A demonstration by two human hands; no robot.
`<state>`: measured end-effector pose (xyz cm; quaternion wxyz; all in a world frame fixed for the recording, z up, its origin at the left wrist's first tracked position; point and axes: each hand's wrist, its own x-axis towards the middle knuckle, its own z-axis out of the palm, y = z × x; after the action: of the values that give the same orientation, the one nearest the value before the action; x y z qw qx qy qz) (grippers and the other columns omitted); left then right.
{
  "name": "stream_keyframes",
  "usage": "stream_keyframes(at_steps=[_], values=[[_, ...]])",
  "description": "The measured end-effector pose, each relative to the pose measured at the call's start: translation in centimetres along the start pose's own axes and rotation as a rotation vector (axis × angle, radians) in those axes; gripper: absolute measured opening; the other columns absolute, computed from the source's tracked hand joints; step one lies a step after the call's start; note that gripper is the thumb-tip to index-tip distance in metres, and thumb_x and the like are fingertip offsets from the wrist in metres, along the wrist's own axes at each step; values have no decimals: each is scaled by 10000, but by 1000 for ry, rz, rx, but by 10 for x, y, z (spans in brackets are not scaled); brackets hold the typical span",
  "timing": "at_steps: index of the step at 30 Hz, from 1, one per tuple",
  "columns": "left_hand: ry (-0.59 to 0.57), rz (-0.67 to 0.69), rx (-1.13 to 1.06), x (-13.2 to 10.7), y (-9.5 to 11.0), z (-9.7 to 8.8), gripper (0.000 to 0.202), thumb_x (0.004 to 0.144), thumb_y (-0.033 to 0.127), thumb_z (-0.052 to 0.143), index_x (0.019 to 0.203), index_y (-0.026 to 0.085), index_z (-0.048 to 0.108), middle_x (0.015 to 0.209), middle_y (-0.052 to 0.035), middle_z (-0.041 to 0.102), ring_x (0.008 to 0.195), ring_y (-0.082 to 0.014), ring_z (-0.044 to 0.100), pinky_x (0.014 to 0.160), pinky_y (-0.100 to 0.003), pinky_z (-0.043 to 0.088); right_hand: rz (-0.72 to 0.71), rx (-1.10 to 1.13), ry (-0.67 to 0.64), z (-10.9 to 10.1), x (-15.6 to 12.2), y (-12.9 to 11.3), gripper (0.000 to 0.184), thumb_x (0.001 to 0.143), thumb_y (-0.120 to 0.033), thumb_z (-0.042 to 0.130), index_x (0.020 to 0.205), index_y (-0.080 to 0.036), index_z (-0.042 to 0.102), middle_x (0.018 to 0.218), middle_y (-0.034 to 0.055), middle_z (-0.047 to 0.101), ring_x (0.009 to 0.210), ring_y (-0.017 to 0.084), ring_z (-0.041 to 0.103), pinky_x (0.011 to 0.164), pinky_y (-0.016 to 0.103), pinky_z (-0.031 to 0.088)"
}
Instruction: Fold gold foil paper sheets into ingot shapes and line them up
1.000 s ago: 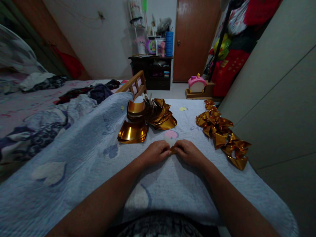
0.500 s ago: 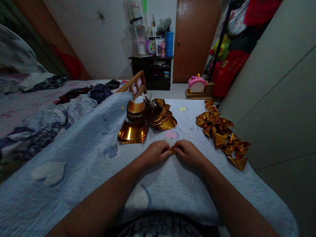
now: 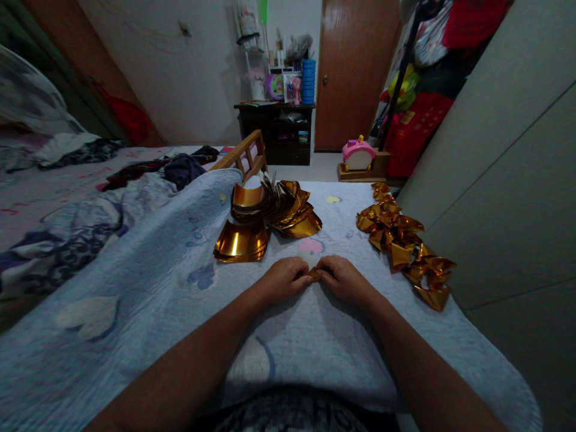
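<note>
My left hand and my right hand meet over a light blue quilt, fingers curled together around a small piece of gold foil paper that mostly hides between them. Just beyond my hands lies a stack of flat gold foil sheets, and behind it a fanned heap of more gold sheets. To the right, a row of folded gold paper pieces runs along the quilt's edge.
A grey cupboard wall stands close on the right. A wooden bed rail, rumpled clothes, a dark dresser, a pink toy house and a brown door lie farther back.
Both hands stay pressed together on the gold paper; only a slight shift of fingers and view shows.
</note>
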<state>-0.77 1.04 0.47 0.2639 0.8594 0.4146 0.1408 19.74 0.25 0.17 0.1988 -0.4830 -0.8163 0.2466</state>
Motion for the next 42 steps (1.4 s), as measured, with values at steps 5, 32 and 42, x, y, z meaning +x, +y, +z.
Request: stream_keyframes(at_steps=[5, 32, 42], values=[[-2, 8, 8, 0, 1, -1, 190, 915, 285, 565, 775, 167, 615, 770, -15, 604, 759, -162, 553, 677, -261, 374, -9, 14, 0, 0, 0, 0, 161, 892, -148, 551, 853, -160, 706, 843, 68, 700, 806, 178, 597, 752, 279, 407], [15, 10, -34, 0, 1, 0, 195, 923, 294, 573, 780, 168, 614, 752, -10, 604, 747, -159, 550, 665, -257, 369, -1, 12, 15, 1, -1, 1, 107, 879, -132, 561, 911, -164, 658, 866, 60, 677, 818, 180, 592, 761, 285, 400], [29, -20, -121, -1, 3, 0, 98, 894, 269, 591, 871, 176, 614, 801, -6, 638, 766, -160, 565, 666, -248, 393, -9, 87, 59, 4, -1, 1, 108, 869, -133, 564, 952, -168, 624, 780, 13, 623, 698, 151, 535, 682, 268, 379]])
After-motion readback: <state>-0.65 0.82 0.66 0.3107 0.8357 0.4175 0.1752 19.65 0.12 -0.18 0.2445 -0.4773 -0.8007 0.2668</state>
